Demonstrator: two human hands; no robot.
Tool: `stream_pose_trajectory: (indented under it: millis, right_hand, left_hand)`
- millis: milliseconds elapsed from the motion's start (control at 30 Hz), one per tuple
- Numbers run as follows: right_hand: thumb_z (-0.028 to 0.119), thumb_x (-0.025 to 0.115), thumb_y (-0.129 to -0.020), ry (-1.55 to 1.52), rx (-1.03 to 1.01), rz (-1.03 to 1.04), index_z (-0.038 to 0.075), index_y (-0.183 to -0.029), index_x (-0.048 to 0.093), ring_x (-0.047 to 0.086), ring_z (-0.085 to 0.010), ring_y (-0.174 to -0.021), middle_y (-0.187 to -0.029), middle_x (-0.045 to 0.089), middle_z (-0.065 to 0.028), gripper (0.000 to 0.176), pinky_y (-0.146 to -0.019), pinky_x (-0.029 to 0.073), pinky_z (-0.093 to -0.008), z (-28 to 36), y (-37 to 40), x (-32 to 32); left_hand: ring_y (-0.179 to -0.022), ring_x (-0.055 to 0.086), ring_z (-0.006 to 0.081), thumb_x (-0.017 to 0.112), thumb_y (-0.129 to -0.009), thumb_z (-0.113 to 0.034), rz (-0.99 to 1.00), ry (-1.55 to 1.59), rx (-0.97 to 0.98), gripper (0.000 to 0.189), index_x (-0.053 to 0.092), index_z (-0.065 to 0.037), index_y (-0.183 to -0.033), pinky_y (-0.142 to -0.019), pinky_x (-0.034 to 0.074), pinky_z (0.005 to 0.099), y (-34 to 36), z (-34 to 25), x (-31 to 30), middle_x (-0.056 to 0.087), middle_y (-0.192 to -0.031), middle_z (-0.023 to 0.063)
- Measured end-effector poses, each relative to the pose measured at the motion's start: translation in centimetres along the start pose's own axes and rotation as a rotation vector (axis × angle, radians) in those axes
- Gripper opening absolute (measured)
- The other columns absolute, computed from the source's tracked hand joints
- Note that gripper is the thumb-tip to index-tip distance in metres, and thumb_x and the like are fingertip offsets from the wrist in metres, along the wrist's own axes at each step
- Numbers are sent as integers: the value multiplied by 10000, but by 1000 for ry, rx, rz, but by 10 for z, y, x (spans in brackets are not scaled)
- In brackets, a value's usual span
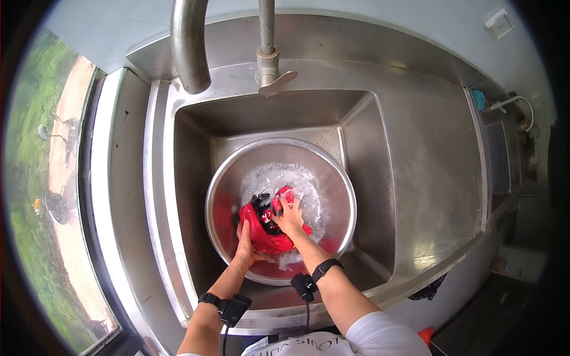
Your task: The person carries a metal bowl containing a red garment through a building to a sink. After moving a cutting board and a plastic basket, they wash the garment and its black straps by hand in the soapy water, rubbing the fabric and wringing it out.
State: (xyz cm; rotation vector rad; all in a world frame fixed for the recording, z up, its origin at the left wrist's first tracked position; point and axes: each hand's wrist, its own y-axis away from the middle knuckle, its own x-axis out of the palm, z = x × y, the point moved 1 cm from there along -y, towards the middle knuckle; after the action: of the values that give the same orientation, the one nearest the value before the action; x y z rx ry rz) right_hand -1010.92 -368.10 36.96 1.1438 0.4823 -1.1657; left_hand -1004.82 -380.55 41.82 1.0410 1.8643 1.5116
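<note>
A red and black item (256,229), seemingly of fabric, lies partly in sudsy water (314,204) inside a round metal basin (215,204). Its exact kind is not clear from here. At its left edge, my left hand (244,240) grips the red side, with some fingers out of sight beneath it. My right hand (289,217) is closed on a bunched red part near the basin's middle. White foam surrounds the far side of the item.
The basin stands in a deep steel sink (371,178). Above the sink's back edge are a thick curved spout (191,53) and a tap with a lever (275,77). A steel counter (439,160) extends right; a window (53,178) lies left.
</note>
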Motion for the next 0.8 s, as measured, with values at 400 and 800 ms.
stream_pose_trajectory:
  millis: [400, 800]
  right_hand:
    - [283, 552, -759, -392, -789, 9, 53, -716, 578, 562, -269, -598, -727, 546, -86, 236, -555, 454, -376, 77, 50, -47]
    - [293, 648, -639, 96, 177, -71, 229, -1121, 448, 368, -403, -1068, -1298, 247, -127, 526, -837, 397, -430, -16, -10, -6]
  left_hand:
    - [-808, 566, 245, 441, -811, -303, 347, 398, 159, 334, 497, -12, -965, -733, 458, 386, -16, 0, 8, 564, -908, 116]
    - [-1116, 324, 313, 547, -702, -503, -72, -260, 118, 677, 251, -185, -1221, -828, 296, 565, -14, 8, -12, 268, -1257, 87]
